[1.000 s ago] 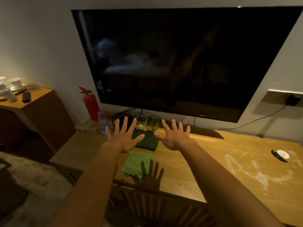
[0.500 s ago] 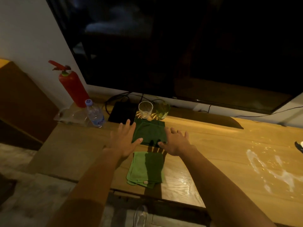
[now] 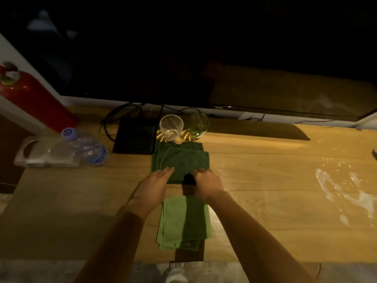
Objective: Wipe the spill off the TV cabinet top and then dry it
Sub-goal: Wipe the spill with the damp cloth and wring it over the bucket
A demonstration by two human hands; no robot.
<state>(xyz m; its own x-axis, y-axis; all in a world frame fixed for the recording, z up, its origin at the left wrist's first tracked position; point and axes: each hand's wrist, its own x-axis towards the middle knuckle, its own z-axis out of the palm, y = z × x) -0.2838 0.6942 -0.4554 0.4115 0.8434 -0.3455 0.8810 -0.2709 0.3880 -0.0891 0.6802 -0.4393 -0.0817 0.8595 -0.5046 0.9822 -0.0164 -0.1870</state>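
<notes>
A big black flat television screen (image 3: 183, 48) fills the whole twelve o'clock side of the view. Under it the light wooden desk (image 3: 265, 180), which is the top of the TV cabinet, goes from nine o'clock to three o'clock. The white wet spill (image 3: 346, 197) lies on the desk at three o'clock, well apart from both cloths. A red fire extinguisher (image 3: 38, 101) stands at ten o'clock, beside the desk's far left corner.

In the middle, a folded light green cloth (image 3: 175, 221) lies at six o'clock near the front edge. A folded dark green cloth (image 3: 183, 158) lies just beyond it, toward twelve o'clock. A flat black box (image 3: 135, 137) is at eleven o'clock of the dark cloth, touching its corner. A clear plastic tray (image 3: 40, 154) and a clear plastic water bottle (image 3: 87, 148) with a blue cap lie at nine o'clock.

The left hand (image 3: 153, 186) has straight fingers held together, and their tips rest on the near left edge of the dark cloth. The right hand (image 3: 208, 184) is at the near right edge with bent fingers; I cannot tell whether it pinches the cloth.

A clear drinking glass (image 3: 171, 127) and a green glass (image 3: 199, 124) stand side by side at twelve o'clock of the dark cloth.
</notes>
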